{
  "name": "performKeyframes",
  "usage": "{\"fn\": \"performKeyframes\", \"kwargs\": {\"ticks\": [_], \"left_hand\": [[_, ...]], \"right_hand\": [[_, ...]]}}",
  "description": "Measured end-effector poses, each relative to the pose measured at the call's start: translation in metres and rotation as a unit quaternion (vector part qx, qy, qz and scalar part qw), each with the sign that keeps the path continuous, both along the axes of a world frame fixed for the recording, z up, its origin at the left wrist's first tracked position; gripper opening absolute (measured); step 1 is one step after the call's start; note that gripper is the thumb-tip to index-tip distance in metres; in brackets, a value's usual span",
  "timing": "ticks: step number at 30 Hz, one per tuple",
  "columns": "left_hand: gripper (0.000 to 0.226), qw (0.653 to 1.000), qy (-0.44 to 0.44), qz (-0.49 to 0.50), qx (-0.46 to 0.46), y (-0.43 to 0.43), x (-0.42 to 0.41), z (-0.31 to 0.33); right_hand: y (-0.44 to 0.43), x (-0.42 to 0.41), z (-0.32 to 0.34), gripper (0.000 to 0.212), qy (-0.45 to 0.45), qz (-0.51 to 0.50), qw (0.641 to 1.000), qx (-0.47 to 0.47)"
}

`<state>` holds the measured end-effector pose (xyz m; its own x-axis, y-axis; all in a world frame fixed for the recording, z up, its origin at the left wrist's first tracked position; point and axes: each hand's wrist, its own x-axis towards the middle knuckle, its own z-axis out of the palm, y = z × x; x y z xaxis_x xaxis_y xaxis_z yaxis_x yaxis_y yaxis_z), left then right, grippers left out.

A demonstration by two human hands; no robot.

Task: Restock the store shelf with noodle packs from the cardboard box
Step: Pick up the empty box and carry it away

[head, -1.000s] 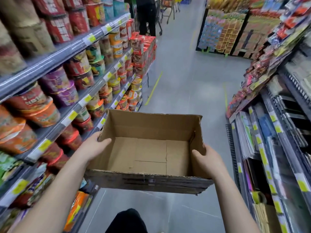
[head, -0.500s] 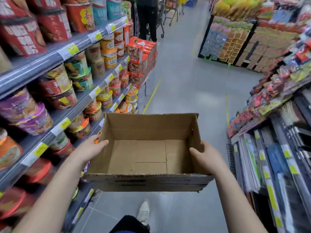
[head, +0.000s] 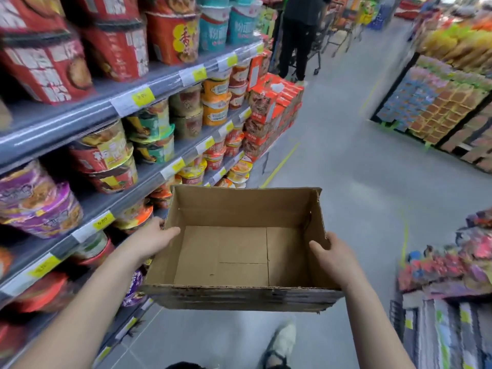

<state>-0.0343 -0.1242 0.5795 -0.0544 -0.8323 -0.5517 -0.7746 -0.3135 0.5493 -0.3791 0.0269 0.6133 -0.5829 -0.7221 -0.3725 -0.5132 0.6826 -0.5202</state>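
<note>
I carry an open brown cardboard box (head: 239, 211) in front of me at waist height; nothing lies inside it. My left hand (head: 153, 239) grips its left wall, thumb over the rim. My right hand (head: 334, 255) grips the right wall the same way. On my left runs the store shelf (head: 149, 179), several grey tiers packed with noodle bowls (head: 111, 155) and cups, with yellow price tags on the edges.
A stack of red-orange noodle cartons (head: 274, 113) stands at the shelf's far end. A person in dark clothes (head: 299, 35) stands further down the aisle beside a cart. Snack displays (head: 447, 107) line the right side. My white shoe (head: 283, 339) steps on the grey floor.
I have walked forward along the aisle with the box held the same way. The shelves have slid past on my left, and my foot has come into view below the box.
</note>
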Motion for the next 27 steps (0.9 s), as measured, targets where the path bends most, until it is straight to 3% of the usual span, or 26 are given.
{"fn": "performKeyframes", "kwargs": {"ticks": [4,10,16,27], "left_hand": [[0.077,0.998,0.001,0.07,0.006,-0.013,-0.02,-0.009],[0.076,0.978,-0.008,0.206,0.038,-0.024,-0.061,-0.032],[0.032,0.933,-0.001,0.359,0.029,-0.016,-0.118,-0.035],[0.061,0.863,0.007,0.502,0.053,0.003,-0.163,-0.046]], "right_hand": [[-0.064,-0.03,-0.014,0.021,0.02,0.065,0.998,0.01],[-0.171,-0.081,-0.058,0.03,0.015,0.171,0.985,-0.005],[-0.26,-0.125,-0.072,0.032,-0.029,0.294,0.955,0.007],[-0.342,-0.124,-0.095,0.033,-0.057,0.406,0.912,0.031]]}}
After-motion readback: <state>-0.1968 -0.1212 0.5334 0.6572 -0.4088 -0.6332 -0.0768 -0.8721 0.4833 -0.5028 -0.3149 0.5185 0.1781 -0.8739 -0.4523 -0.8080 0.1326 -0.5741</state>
